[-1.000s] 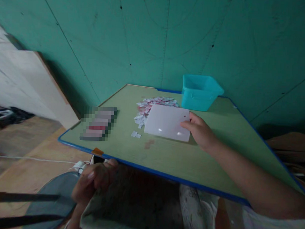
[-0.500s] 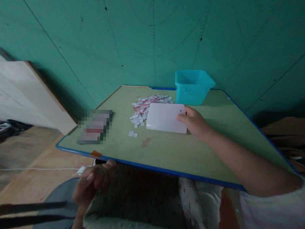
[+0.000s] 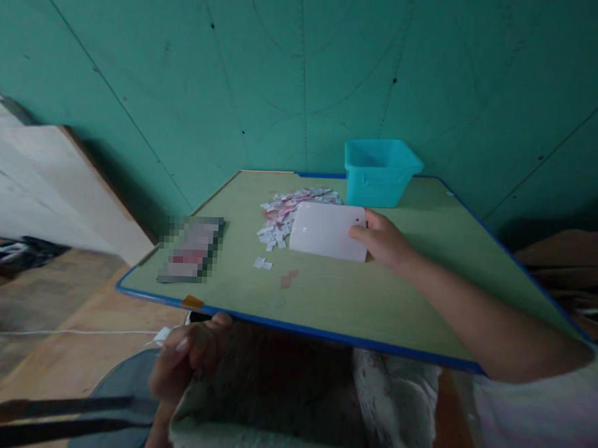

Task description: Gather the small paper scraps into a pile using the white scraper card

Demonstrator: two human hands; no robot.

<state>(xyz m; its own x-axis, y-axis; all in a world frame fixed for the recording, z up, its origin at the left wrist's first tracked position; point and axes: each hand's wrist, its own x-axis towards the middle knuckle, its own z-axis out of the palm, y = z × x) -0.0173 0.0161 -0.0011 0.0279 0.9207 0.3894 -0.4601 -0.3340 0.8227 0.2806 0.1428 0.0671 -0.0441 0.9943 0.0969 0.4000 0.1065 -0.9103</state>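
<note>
My right hand (image 3: 381,236) grips a flat white plastic sheet (image 3: 325,230) by its right edge. The thumb lies on its face, near a small hole in the corner, and the other fingers are behind it. Partly covered by the sheet, a heap of small white-and-pink paper-like pieces (image 3: 282,217) lies on the table (image 3: 335,297). Two or so loose pieces (image 3: 263,264) are in front of the heap. Below the table's front edge, my left hand (image 3: 191,351) is closed with curled fingers. What it holds, if anything, is hidden.
A turquoise plastic bin (image 3: 379,178) stands at the back right against the green wall (image 3: 265,59). A pixelated flat rectangular object (image 3: 193,250) lies at the table's left. A white cable (image 3: 79,334) runs in from the left, near a grey round stool seat (image 3: 121,381).
The white sheet has tilted slightly, and its lower-left edge has shifted a little right. My right hand keeps its grip. The whole view has shifted slightly; my left hand stays closed.
</note>
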